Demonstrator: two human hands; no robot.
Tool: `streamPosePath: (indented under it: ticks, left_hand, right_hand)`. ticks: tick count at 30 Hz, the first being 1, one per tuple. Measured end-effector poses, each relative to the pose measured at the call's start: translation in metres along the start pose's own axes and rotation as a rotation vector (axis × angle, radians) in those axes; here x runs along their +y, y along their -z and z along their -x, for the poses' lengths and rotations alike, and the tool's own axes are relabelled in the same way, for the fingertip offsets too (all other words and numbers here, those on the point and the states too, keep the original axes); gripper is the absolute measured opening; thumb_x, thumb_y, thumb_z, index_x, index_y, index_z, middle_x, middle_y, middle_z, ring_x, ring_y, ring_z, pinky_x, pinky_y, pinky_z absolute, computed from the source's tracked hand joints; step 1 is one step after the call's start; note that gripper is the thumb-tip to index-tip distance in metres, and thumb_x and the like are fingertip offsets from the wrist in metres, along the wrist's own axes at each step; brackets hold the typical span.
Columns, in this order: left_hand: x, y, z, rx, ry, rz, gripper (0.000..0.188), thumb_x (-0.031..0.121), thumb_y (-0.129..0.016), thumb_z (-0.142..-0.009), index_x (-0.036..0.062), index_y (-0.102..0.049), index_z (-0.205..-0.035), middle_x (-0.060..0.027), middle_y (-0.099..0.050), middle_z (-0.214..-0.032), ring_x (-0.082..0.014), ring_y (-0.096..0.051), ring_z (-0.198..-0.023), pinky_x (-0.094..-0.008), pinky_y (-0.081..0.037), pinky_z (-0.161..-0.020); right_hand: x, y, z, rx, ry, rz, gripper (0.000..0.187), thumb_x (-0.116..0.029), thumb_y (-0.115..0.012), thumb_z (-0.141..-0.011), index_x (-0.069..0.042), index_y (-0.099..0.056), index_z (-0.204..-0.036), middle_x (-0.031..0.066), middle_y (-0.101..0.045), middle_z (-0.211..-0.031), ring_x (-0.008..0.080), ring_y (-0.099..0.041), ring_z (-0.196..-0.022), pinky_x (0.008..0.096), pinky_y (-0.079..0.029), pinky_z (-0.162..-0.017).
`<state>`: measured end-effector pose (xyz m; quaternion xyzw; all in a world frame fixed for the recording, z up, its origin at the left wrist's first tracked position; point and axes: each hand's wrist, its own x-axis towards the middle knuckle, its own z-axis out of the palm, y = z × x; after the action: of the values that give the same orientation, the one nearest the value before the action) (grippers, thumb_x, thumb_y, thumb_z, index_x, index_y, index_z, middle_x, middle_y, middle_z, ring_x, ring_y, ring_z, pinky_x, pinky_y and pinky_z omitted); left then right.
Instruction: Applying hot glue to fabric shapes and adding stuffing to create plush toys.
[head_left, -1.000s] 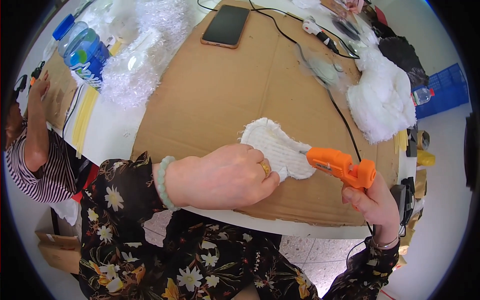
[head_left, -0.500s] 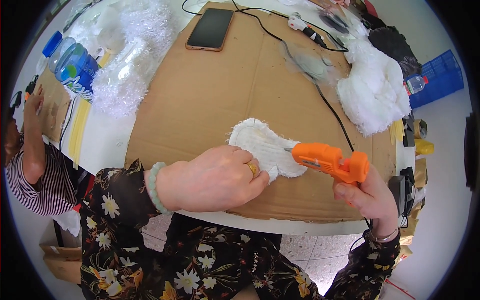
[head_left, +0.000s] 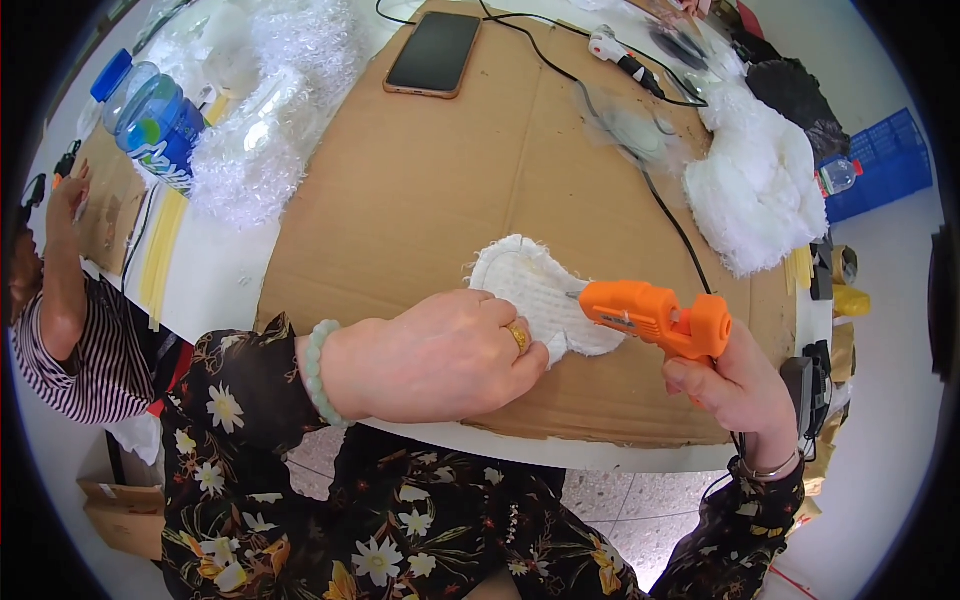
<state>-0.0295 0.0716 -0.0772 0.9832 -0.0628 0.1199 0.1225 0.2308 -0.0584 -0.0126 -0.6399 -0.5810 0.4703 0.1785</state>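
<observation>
A white fabric piece (head_left: 540,290) with frayed edges lies on the brown cardboard sheet (head_left: 400,200). My left hand (head_left: 445,355) is closed on its near left edge, the fingertips mostly hidden from above. In my right hand (head_left: 735,385) is an orange hot glue gun (head_left: 650,315), held by its handle. Its nozzle points left and sits over the right part of the fabric; whether the tip touches the cloth I cannot tell.
A phone (head_left: 433,55) lies at the far side. A black cable (head_left: 665,205) crosses the cardboard on the right, near white fluffy material (head_left: 755,190). Shiny white tinsel (head_left: 255,150) and a blue-labelled bottle (head_left: 155,120) stand left. Another person (head_left: 75,330) works at far left.
The glue gun's nozzle has shifted very slightly left relative to the fabric. The whole view has moved a little; both hands keep their holds.
</observation>
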Motion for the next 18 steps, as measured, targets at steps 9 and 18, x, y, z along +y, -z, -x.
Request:
streamPosePath:
  ticks: [9, 18]
  left_hand:
    - [0.0, -0.001, 0.0, -0.001, 0.006, 0.004, 0.025, 0.01, -0.061, -0.074, -0.0029, -0.059, -0.095, -0.0144, -0.061, -0.088, -0.026, -0.062, -0.082, -0.0334, -0.052, -0.065]
    - [0.001, 0.002, 0.0, -0.036, 0.018, -0.009, 0.026, 0.011, -0.06, -0.073, -0.0028, -0.059, -0.096, -0.0147, -0.062, -0.09, -0.027, -0.063, -0.085, -0.0339, -0.052, -0.068]
  right_hand:
    - [0.011, 0.004, 0.015, 0.034, -0.055, -0.06, 0.037, -0.016, -0.06, -0.086, 0.0, -0.05, -0.118, 0.0007, -0.055, -0.07, 0.0049, -0.046, -0.057, 0.0208, -0.039, -0.052]
    - [0.024, 0.01, 0.033, 0.113, -0.038, -0.1, 0.047, -0.02, -0.062, -0.088, -0.004, -0.042, -0.128, 0.0036, -0.056, -0.073, 0.0075, -0.049, -0.062, 0.023, -0.04, -0.056]
